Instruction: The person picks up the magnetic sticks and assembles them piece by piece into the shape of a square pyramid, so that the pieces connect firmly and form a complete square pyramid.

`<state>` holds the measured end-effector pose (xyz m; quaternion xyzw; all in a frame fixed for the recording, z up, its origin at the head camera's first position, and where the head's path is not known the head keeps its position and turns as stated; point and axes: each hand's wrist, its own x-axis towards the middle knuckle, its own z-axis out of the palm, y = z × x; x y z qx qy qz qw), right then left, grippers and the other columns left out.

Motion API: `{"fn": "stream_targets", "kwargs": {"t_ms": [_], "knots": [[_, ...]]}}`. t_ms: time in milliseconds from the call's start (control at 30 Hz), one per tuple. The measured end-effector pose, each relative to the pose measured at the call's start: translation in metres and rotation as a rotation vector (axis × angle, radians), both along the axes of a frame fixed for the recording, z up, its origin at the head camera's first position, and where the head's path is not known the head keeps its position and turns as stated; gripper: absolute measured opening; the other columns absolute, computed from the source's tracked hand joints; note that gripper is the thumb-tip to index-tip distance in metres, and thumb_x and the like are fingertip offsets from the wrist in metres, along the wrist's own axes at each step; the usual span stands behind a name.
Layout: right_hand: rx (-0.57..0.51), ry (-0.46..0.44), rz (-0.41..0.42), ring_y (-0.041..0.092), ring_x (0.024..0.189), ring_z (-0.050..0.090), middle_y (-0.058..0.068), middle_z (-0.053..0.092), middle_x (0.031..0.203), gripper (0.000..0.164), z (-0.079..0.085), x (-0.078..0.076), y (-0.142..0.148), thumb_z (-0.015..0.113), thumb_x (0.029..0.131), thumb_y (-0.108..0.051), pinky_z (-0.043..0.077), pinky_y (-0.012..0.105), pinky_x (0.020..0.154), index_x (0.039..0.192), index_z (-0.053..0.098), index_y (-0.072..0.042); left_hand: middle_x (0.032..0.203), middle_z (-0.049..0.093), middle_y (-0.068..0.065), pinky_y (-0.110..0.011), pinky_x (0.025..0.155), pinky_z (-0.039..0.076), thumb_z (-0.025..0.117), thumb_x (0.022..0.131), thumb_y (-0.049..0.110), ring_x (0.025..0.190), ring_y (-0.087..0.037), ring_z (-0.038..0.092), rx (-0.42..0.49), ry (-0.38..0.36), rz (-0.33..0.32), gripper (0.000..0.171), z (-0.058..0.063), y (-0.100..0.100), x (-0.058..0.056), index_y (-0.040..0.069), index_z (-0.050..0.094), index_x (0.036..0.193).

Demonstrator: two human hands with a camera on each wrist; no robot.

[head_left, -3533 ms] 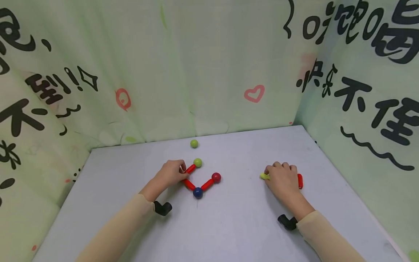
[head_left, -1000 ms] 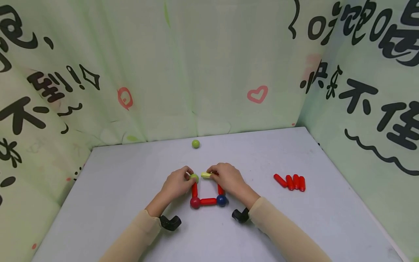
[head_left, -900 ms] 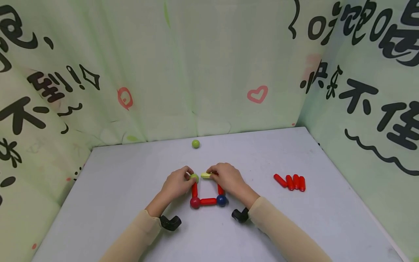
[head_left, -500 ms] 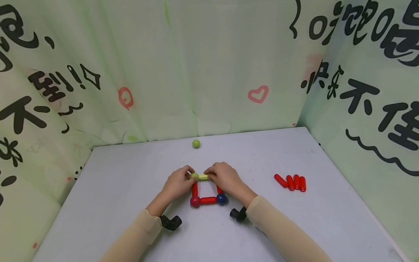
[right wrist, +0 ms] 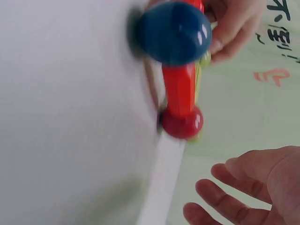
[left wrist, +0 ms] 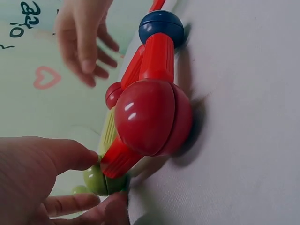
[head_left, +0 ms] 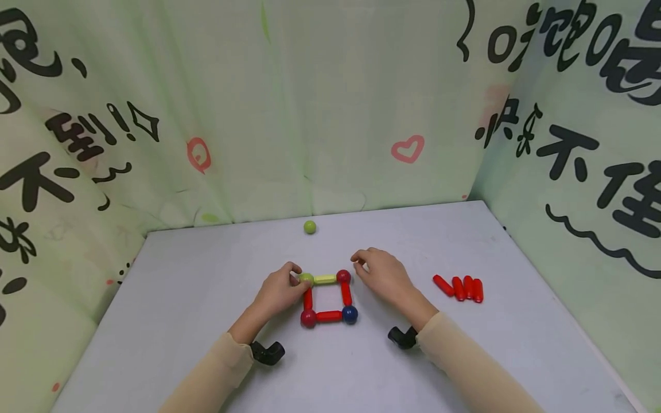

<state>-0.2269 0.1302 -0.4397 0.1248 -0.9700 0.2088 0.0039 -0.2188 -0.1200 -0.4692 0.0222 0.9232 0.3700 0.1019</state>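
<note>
A square of toy building rods and balls lies on the table. Its far side is a yellow rod (head_left: 325, 280) joining a green ball (head_left: 307, 279) to a red ball (head_left: 343, 276). A blue ball (head_left: 349, 314) and another red ball (head_left: 308, 318) form the near corners, linked by red rods (head_left: 329, 316). My left hand (head_left: 279, 291) pinches the green ball; the left wrist view shows thumb and fingers on either side of that ball (left wrist: 96, 182). Holding nothing, my right hand (head_left: 384, 275) hovers just right of the far red ball, fingers loosely bent and spread in the right wrist view.
Several loose red rods (head_left: 458, 288) lie to the right on the white table (head_left: 217, 258). A single green ball (head_left: 310, 227) sits near the back edge. Printed cloth (head_left: 310, 115) hangs behind and along both sides.
The yellow rod has moved left until it meets the green ball, and the square's far side is joined. My right hand has let go and moved right. My left hand stays on the green ball.
</note>
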Motion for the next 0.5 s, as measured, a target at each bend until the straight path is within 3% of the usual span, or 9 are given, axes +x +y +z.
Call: {"fn": "stream_targets", "kwargs": {"t_ms": [167,300,500], "knots": [[0.036,0.046,-0.054,0.019,0.077,0.062,0.008,0.073,0.101,0.020,0.003,0.012,0.047,0.068,0.097,-0.016,0.056,0.034,0.068,0.115,0.074,-0.009,0.076,0.071,0.000,-0.029,0.061,0.046,0.072,0.096,0.032,0.055,-0.016,0.062,0.064,-0.107,-0.024,0.043,-0.001,-0.006,0.003,0.006,0.056,0.126],[0.053,0.064,-0.106,0.021,0.077,0.063,0.011,0.072,0.102,0.020,0.003,0.025,0.085,0.068,0.095,-0.012,0.054,0.035,0.064,0.114,0.073,-0.006,0.075,0.072,-0.001,-0.028,0.060,0.049,0.075,0.094,0.032,0.053,-0.016,0.065,0.129,-0.189,-0.041,0.049,-0.001,-0.009,0.004,0.006,0.054,0.129],[0.104,0.024,-0.138,0.026,0.082,0.063,0.015,0.068,0.098,0.024,0.006,0.043,0.119,0.071,0.092,-0.012,0.054,0.046,0.069,0.114,0.071,-0.002,0.079,0.074,-0.004,-0.028,0.058,0.054,0.077,0.091,0.027,0.055,-0.015,0.067,0.183,-0.218,-0.039,0.053,0.000,-0.011,0.004,0.003,0.053,0.131]]}}
